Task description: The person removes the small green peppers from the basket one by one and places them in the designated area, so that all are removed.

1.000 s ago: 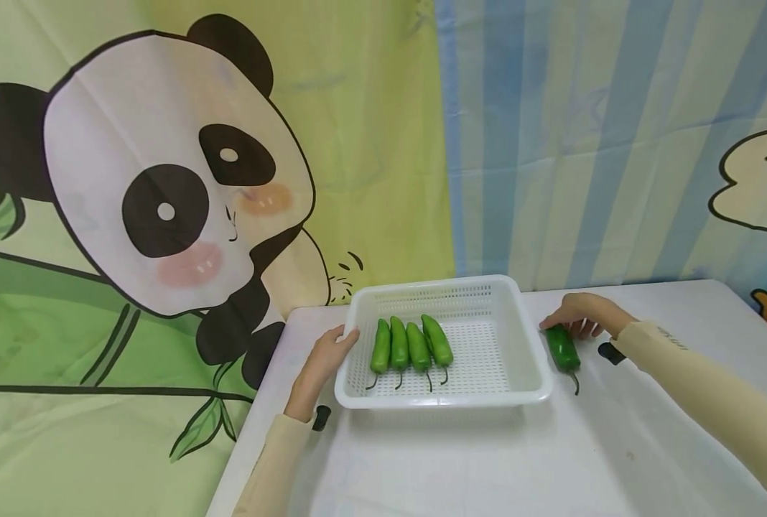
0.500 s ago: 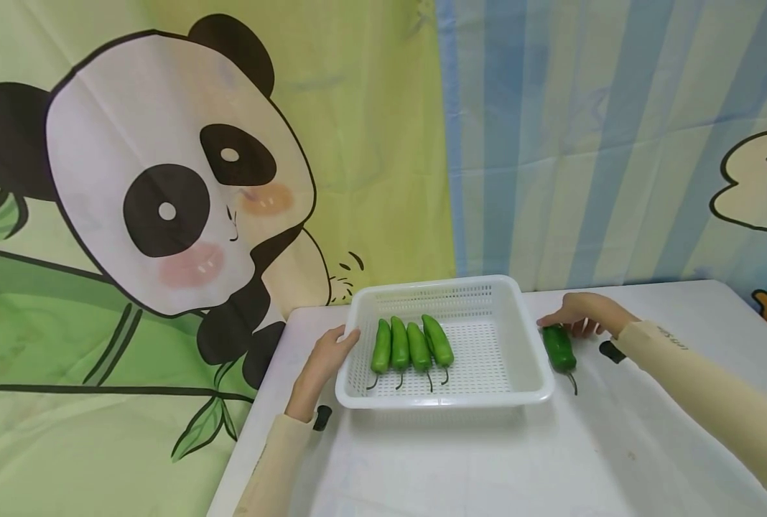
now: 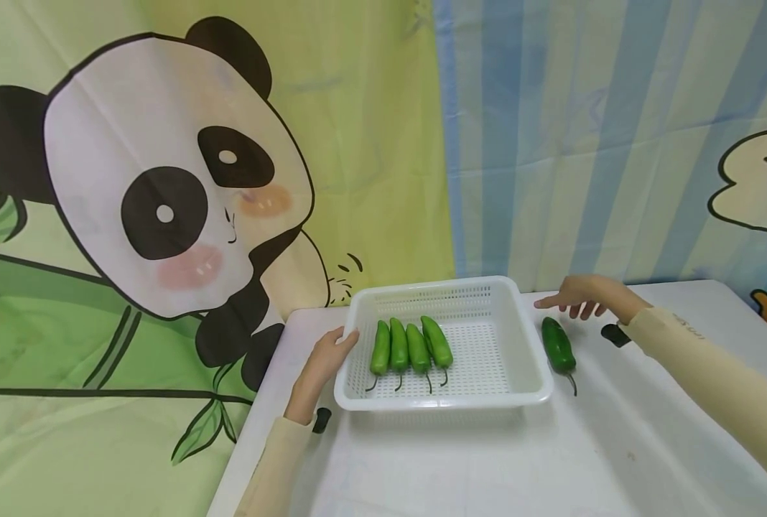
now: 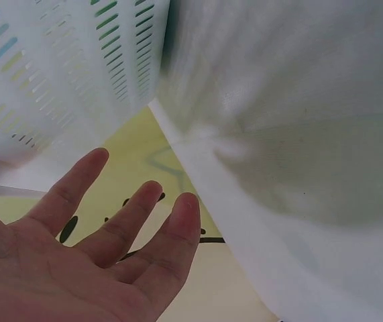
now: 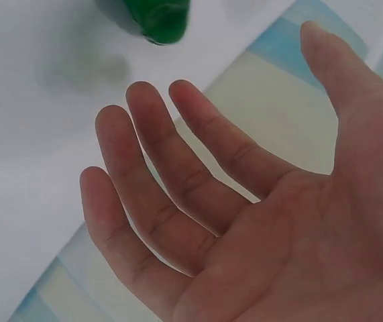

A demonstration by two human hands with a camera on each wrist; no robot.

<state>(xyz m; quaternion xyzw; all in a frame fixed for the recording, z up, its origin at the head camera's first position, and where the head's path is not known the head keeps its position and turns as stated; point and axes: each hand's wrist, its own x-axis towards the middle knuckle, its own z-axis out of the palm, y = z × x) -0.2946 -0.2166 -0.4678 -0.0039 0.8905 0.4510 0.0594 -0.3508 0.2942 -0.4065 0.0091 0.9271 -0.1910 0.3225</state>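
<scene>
White perforated basket (image 3: 444,401) on worktop (image 3: 435,467), four green peppers (image 3: 399,347) inside. Left grip (image 3: 322,359) pinches its left rim. Right grip (image 3: 584,294) hangs loose near a fifth pepper (image 3: 557,346) lying just right of basket.

The head camera is looking forward and down from farther back; wrist cameras are closely facing the left hand (image 4: 77,261) and right hand (image 5: 265,231) — head and left wrist are sharing the basket (image 3: 444,401).
</scene>
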